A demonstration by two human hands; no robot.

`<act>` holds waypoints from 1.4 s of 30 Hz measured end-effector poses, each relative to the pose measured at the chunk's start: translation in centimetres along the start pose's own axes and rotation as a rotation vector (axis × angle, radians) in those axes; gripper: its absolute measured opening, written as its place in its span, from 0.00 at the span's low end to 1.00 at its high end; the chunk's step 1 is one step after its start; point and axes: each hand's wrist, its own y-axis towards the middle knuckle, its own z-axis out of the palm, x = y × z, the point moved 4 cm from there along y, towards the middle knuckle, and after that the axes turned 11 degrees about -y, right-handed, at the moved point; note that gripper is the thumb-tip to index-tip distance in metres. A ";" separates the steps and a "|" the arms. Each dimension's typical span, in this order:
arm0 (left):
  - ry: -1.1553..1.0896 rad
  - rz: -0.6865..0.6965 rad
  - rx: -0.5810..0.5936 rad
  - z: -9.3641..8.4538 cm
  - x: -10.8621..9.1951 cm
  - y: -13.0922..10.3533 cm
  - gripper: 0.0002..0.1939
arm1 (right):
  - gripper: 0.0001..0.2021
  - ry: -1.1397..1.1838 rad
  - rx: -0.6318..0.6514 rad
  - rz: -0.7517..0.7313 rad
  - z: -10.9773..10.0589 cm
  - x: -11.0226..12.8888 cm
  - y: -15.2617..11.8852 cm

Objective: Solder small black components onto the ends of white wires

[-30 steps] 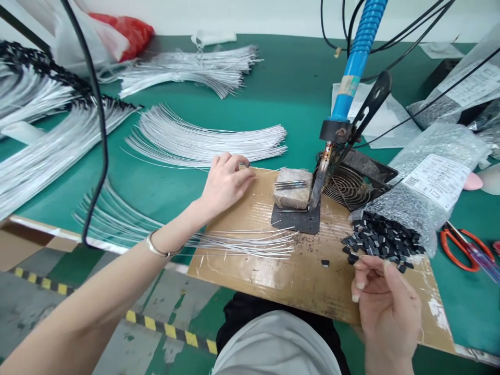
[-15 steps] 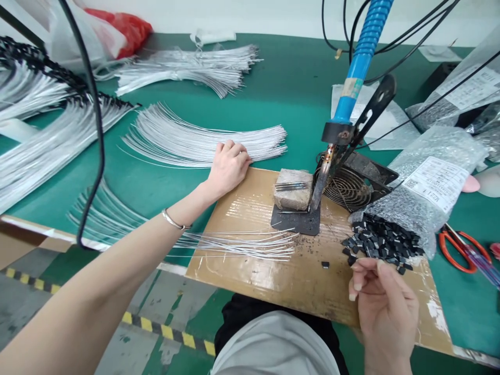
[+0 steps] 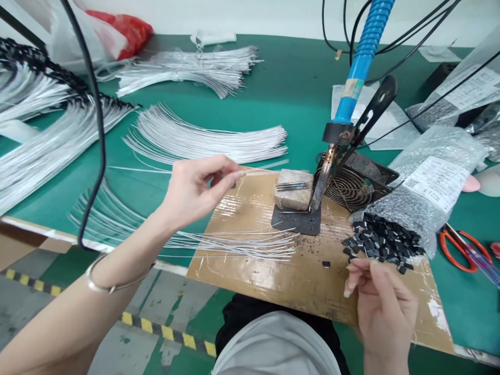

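My left hand (image 3: 201,187) pinches a thin white wire (image 3: 261,172) between thumb and fingers, above the left edge of a brown cardboard sheet (image 3: 253,297). Behind it lies a fanned bundle of white wires (image 3: 219,141). In front, several loose wires (image 3: 250,243) stretch across the sheet's left part. My right hand (image 3: 385,307) is palm up at the sheet's right side, thumb against curled fingers; what they hold, if anything, is too small to make out. Just beyond it is a heap of small black connector-like pieces (image 3: 385,240). One black piece (image 3: 326,264) lies apart.
A soldering iron with a blue sleeve (image 3: 356,86) stands tilted over a black base (image 3: 299,223) with a worn block (image 3: 292,197). A round-grilled fan (image 3: 346,187) sits behind. Red-handled scissors (image 3: 464,252) and clear bags (image 3: 429,172) are right. A black cable (image 3: 97,130) hangs left.
My left hand has left the wire bundle, moving left and toward me with one wire pinched in it. My right hand has barely shifted.
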 end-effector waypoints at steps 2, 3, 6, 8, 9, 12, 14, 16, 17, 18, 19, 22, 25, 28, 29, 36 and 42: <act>-0.058 -0.036 0.188 -0.1 -1.8 -1.1 0.08 | 0.08 -0.064 0.018 -0.027 0.7 0.3 -0.5; -0.133 -0.077 0.303 0.0 -2.6 -1.7 0.08 | 0.07 -0.093 0.044 -0.030 1.2 0.5 -0.9; -0.365 -0.220 0.559 0.6 -4.2 -3.1 0.10 | 0.05 -0.124 0.179 0.021 3.2 1.1 -2.2; -0.450 -0.285 0.606 1.2 -4.8 -3.7 0.10 | 0.03 -0.104 0.268 0.070 4.4 1.5 -3.0; -0.470 -0.304 0.610 1.4 -4.9 -3.9 0.10 | 0.03 -0.091 0.308 0.083 4.9 1.6 -3.3; -0.488 -0.325 0.609 2.2 -5.0 -4.3 0.11 | 0.03 -0.064 0.383 0.082 5.5 1.8 -3.6; -0.498 -0.328 0.609 2.4 -5.1 -4.6 0.11 | 0.05 -0.045 0.403 0.071 5.4 1.7 -3.5; -0.516 -0.331 0.622 2.6 -5.1 -4.8 0.11 | 0.05 -0.028 0.411 0.054 5.3 1.4 -3.2; -0.525 -0.334 0.635 2.6 -5.1 -4.9 0.11 | 0.05 -0.024 0.410 0.050 5.2 1.3 -3.1; -0.531 -0.338 0.649 2.7 -5.1 -5.0 0.11 | 0.05 -0.025 0.401 0.053 5.1 1.2 -3.0; -0.535 -0.343 0.661 2.7 -5.1 -5.0 0.10 | 0.06 -0.028 0.392 0.058 5.0 1.2 -2.9; -0.538 -0.356 0.690 2.7 -4.9 -5.1 0.10 | 0.07 -0.044 0.399 0.046 5.0 1.4 -2.8; -0.464 -0.332 0.703 2.8 -5.0 -5.5 0.12 | 0.09 -0.112 0.381 0.005 5.1 1.9 -2.9; -0.335 -0.255 0.635 3.0 -6.0 -6.4 0.07 | 0.11 -0.218 0.357 -0.055 5.2 2.3 -3.0; -0.308 -0.224 0.605 3.2 -6.5 -6.7 0.04 | 0.11 -0.244 0.371 -0.078 5.2 2.4 -3.0; -0.343 -0.230 0.587 6.7 -9.0 -8.4 0.09 | 0.08 -0.323 0.476 -0.273 5.2 2.3 -2.8; -0.669 -0.577 0.480 7.9 -7.7 -8.6 0.09 | 0.10 -0.173 0.263 -0.032 4.6 1.0 -2.6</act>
